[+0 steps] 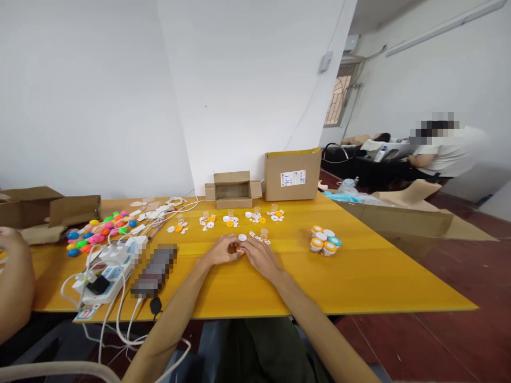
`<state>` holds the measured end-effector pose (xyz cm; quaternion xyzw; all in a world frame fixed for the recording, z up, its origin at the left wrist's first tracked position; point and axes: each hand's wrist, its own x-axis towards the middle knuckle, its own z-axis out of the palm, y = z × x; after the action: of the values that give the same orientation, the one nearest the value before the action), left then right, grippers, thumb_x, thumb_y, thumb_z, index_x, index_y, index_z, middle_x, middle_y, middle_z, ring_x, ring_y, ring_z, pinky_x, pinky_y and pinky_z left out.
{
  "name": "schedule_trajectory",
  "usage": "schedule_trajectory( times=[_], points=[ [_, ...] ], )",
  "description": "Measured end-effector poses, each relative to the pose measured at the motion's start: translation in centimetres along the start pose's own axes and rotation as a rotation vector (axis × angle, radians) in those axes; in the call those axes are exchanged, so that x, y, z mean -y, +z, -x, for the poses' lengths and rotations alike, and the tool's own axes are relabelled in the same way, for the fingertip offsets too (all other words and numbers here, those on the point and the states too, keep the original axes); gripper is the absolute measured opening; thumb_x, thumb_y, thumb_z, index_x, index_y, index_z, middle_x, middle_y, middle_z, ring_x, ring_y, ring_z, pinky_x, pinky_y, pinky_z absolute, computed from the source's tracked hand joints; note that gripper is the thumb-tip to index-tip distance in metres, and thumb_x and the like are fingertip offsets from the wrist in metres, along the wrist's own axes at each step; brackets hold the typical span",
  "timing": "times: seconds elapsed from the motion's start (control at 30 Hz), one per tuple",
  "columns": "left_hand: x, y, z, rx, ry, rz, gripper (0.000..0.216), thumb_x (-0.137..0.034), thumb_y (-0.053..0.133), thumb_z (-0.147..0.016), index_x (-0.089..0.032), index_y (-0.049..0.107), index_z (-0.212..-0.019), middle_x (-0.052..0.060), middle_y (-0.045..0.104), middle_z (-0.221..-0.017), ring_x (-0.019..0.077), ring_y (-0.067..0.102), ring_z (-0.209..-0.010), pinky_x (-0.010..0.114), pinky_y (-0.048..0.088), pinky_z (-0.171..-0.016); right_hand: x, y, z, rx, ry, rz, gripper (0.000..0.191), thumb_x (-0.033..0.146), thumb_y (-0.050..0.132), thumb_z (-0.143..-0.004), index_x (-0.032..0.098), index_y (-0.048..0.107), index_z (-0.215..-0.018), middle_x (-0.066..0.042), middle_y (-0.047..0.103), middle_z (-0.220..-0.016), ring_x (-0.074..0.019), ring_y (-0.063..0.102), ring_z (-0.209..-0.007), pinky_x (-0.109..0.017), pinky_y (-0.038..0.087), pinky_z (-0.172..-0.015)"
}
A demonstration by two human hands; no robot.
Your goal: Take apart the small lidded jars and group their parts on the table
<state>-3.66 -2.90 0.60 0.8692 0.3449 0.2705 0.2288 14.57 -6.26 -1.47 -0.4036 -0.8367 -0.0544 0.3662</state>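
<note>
My left hand (222, 250) and my right hand (258, 255) meet on the yellow table (359, 276), fingers curled together around a small orange piece (238, 250). A white round lid (242, 238) lies just beyond my fingertips. Several small groups of white and orange lids with little clear cups (255, 215) form a row further back. A cluster of small capped jars (324, 240) with orange, white and teal lids stands to the right of my right hand.
Two cardboard boxes (293, 174) stand at the table's far edge by the white wall. Colourful balls (98, 233), a power strip (109, 274) with white cables and a dark blurred item lie left. Another person's arm (14, 282) is at far left; a person sits at back right.
</note>
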Motion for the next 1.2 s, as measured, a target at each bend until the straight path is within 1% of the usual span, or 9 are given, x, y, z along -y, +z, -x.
schedule_trajectory(
  times=[0.2,0.4,0.53,0.63,0.7,0.77,0.87,1.1,1.2],
  points=[
    [0.0,0.1,0.0,0.007,-0.004,0.017,0.011,-0.021,0.064,-0.076,-0.019,0.064,-0.087,0.002,0.063,-0.083,0.0155,0.056,-0.077,0.028,0.049,-0.076,-0.1,-0.1,-0.1,0.082,-0.032,0.105,0.023,0.011,0.052,-0.091,0.025,0.070,-0.092,-0.006,0.070,-0.089,-0.0190,0.065,-0.083,-0.028,0.051,-0.070],
    [0.1,0.1,0.0,0.003,0.013,0.010,0.013,-0.016,0.062,-0.073,-0.018,0.064,-0.086,0.001,0.062,-0.081,0.0146,0.055,-0.075,0.026,0.047,-0.073,-0.4,0.0,-0.2,0.184,-0.113,0.252,0.026,0.006,0.057,-0.086,0.025,0.069,-0.100,-0.008,0.071,-0.099,-0.0213,0.066,-0.092,-0.030,0.052,-0.069],
    [0.2,0.1,0.0,0.000,0.025,0.018,0.012,-0.011,0.060,-0.071,-0.017,0.063,-0.082,0.000,0.059,-0.079,0.0133,0.054,-0.072,0.024,0.045,-0.069,-0.7,0.5,-0.2,0.246,-0.168,0.335,0.024,0.008,0.056,-0.088,0.023,0.067,-0.103,-0.009,0.070,-0.101,-0.0203,0.066,-0.093,-0.029,0.052,-0.068],
    [0.1,0.1,0.0,0.001,0.018,0.026,0.011,-0.011,0.059,-0.071,-0.017,0.062,-0.080,0.000,0.058,-0.079,0.0127,0.054,-0.072,0.024,0.045,-0.068,-1.1,0.6,-0.2,0.279,-0.255,0.413,0.021,0.009,0.053,-0.091,0.019,0.065,-0.104,-0.010,0.070,-0.101,-0.0199,0.066,-0.090,-0.029,0.052,-0.065],
    [0.1,0.1,0.0,0.004,0.005,0.022,0.011,-0.011,0.059,-0.071,-0.017,0.061,-0.079,0.000,0.058,-0.079,0.0125,0.053,-0.071,0.023,0.045,-0.068,-1.3,0.6,-0.2,0.288,-0.310,0.450,0.018,0.011,0.053,-0.092,0.017,0.064,-0.105,-0.010,0.069,-0.100,-0.0196,0.066,-0.089,-0.028,0.052,-0.064],
    [0.1,0.1,-0.1,0.006,-0.002,0.018,0.011,-0.010,0.060,-0.070,-0.017,0.061,-0.079,0.000,0.058,-0.079,0.0125,0.053,-0.072,0.023,0.045,-0.068,-1.5,0.5,-0.2,0.277,-0.334,0.468,0.018,0.013,0.052,-0.093,0.018,0.063,-0.106,-0.010,0.069,-0.102,-0.0190,0.066,-0.089,-0.028,0.052,-0.066],
    [0.0,0.1,-0.1,0.008,0.002,0.021,0.012,-0.011,0.061,-0.070,-0.017,0.061,-0.080,0.000,0.058,-0.079,0.0127,0.053,-0.072,0.023,0.045,-0.069,-1.8,0.5,0.0,0.251,-0.332,0.461,0.018,0.015,0.052,-0.095,0.019,0.062,-0.109,-0.009,0.069,-0.103,-0.0186,0.065,-0.091,-0.028,0.052,-0.068],
    [-0.3,0.0,0.0,0.004,0.008,-0.012,0.011,-0.012,0.061,-0.072,-0.017,0.062,-0.081,0.000,0.059,-0.079,0.0127,0.053,-0.072,0.023,0.044,-0.069,-1.8,0.5,0.0,0.252,-0.294,0.395,0.019,0.014,0.052,-0.094,0.020,0.063,-0.108,-0.009,0.069,-0.102,-0.0195,0.065,-0.093,-0.029,0.052,-0.071],
    [-0.4,-0.1,-0.1,0.007,0.022,-0.015,0.009,-0.015,0.063,-0.073,-0.017,0.063,-0.082,0.000,0.060,-0.080,0.0131,0.054,-0.073,0.024,0.045,-0.070,-1.5,0.1,0.0,0.239,-0.220,0.307,0.019,0.013,0.053,-0.093,0.021,0.064,-0.105,-0.009,0.069,-0.103,-0.0201,0.064,-0.095,-0.029,0.051,-0.073]
  ],
)
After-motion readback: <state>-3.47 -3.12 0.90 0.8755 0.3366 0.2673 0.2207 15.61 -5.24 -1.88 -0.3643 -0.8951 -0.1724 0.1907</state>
